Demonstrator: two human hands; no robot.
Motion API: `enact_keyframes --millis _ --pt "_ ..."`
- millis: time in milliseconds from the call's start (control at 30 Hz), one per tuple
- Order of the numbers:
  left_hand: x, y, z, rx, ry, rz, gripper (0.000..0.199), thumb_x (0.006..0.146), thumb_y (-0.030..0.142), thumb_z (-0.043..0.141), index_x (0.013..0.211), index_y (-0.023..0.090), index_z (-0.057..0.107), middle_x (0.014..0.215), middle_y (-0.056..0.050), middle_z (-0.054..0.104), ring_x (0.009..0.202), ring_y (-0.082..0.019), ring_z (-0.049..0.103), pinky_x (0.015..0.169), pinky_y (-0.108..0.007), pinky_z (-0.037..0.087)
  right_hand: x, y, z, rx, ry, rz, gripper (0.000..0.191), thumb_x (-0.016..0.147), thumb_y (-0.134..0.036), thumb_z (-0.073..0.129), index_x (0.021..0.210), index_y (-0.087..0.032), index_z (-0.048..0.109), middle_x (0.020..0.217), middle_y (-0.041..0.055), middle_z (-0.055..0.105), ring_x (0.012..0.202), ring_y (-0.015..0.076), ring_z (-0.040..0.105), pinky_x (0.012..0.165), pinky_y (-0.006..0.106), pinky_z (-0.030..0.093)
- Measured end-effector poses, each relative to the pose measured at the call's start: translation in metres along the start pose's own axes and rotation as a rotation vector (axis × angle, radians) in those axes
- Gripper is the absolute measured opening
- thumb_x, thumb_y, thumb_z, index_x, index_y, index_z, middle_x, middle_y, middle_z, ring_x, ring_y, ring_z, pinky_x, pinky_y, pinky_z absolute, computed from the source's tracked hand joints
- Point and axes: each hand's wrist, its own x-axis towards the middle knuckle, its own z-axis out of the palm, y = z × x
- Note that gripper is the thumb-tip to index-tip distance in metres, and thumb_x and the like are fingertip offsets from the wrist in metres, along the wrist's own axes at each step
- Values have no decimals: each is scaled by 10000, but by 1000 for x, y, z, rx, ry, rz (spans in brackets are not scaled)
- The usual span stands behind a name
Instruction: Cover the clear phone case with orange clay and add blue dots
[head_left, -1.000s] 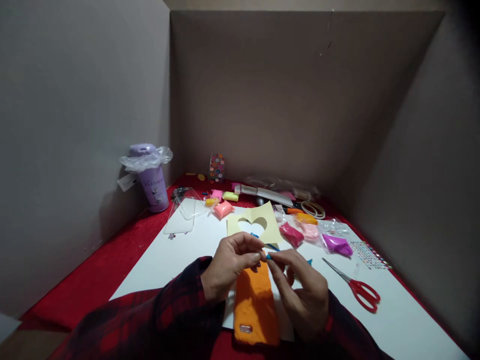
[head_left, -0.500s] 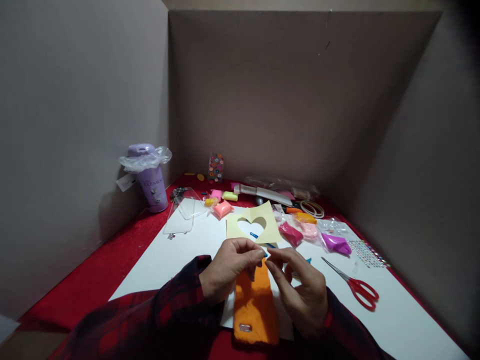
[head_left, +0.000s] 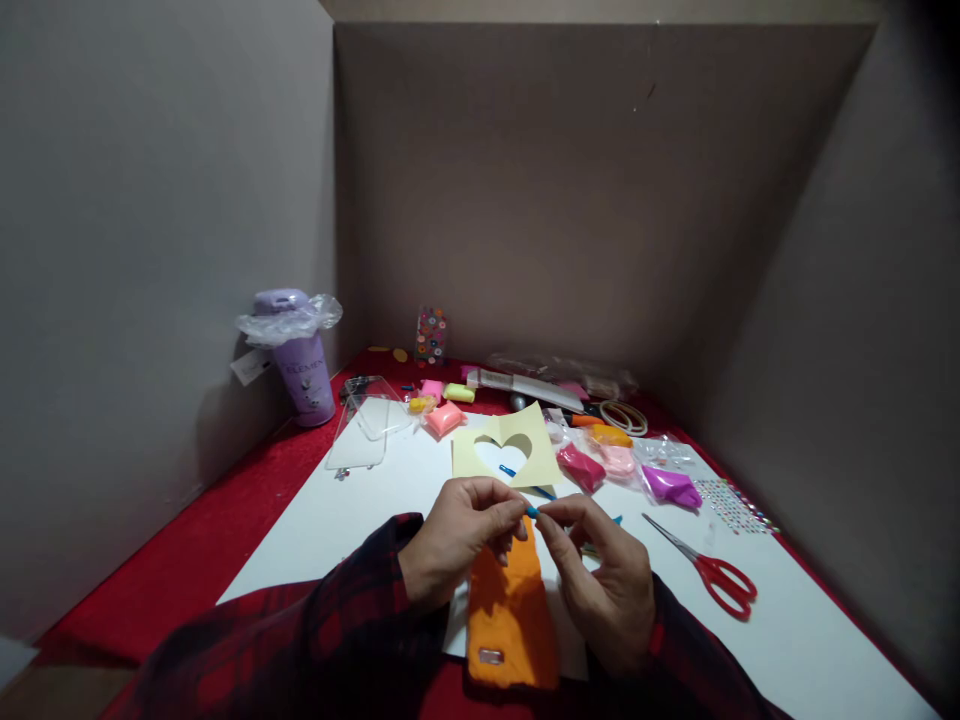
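Between my two hands is a small piece of blue clay (head_left: pixel 532 512). The thumb and forefinger of my left hand (head_left: pixel 466 535) pinch it from one side, and my right hand (head_left: pixel 604 570) pinches it from the other. Below them lies a phone case covered in orange clay (head_left: pixel 511 620), with a camera cutout at its near end. Just beyond the hands, a pale yellow paper with a heart cut out (head_left: pixel 469 460) rests on the white sheet (head_left: pixel 300 535), and a blue pen-like tool (head_left: pixel 538 492) lies across it.
Red-handled scissors (head_left: pixel 724 585) lie at the right, near a sheet of gems (head_left: pixel 731 508). Clay packets, such as a purple one (head_left: pixel 673 487) and a coral one (head_left: pixel 445 419), line the back. Clear phone cases (head_left: pixel 358 440) and a lilac cup (head_left: pixel 304 375) stand left.
My right fingertips have moved slightly left and now meet the blue clay at my left fingertips. The case and other things stay put.
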Motion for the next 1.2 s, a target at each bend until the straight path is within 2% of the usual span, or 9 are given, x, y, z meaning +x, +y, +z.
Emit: enact_keyframes --millis 167,300,533,667,767,1000,1200 --pt "-1 -2 0 -46 -19 -34 237 701 323 657 697 97 584 577 -5 534 454 -59 429 420 -182 368 0 -4 0 25 -19 -17 99 829 -216 525 796 -181 612 684 10 616 526 127 516 495 242 409" --pt "-1 -2 0 -63 5 -31 263 706 356 647 682 108 565 589 -3 535 438 -53 426 412 -183 377 0 -4 0 -9 47 -17 113 832 -204 532 886 -190 630 713 19 632 515 127 510 484 251 404" --pt "0 -1 1 -74 8 -47 266 700 361 653 680 112 561 592 -3 536 442 -57 432 409 -186 383 -3 1 -1 -51 13 -223 186 793 -113 557 942 -195 635 743 36 641 573 145 544 499 260 417" --pt "-1 0 1 -72 22 -50 264 706 360 648 677 115 556 591 2 525 439 -54 421 394 -180 381 -3 -1 -1 -83 65 -140 165 802 -137 558 941 -193 629 758 29 647 531 130 517 479 261 400" --pt "-1 -1 1 -67 -3 -50 261 702 355 655 692 109 567 596 -4 528 451 -57 422 385 -175 379 -3 -1 0 -66 35 -126 176 809 -162 555 967 -189 627 781 34 657 535 131 529 478 256 407" --pt "-2 1 0 -28 8 -39 267 689 361 663 701 103 593 594 -13 552 479 -69 449 389 -170 389 -2 -4 1 -18 35 -37 78 812 -211 558 785 -186 626 658 8 625 481 123 504 480 248 415" --pt "-4 5 2 25 32 -18 267 679 372 663 700 115 593 580 2 541 460 -73 449 381 -184 401 -1 -8 -1 -14 49 2 107 813 -231 561 888 -191 625 701 17 647 505 134 531 466 248 419"
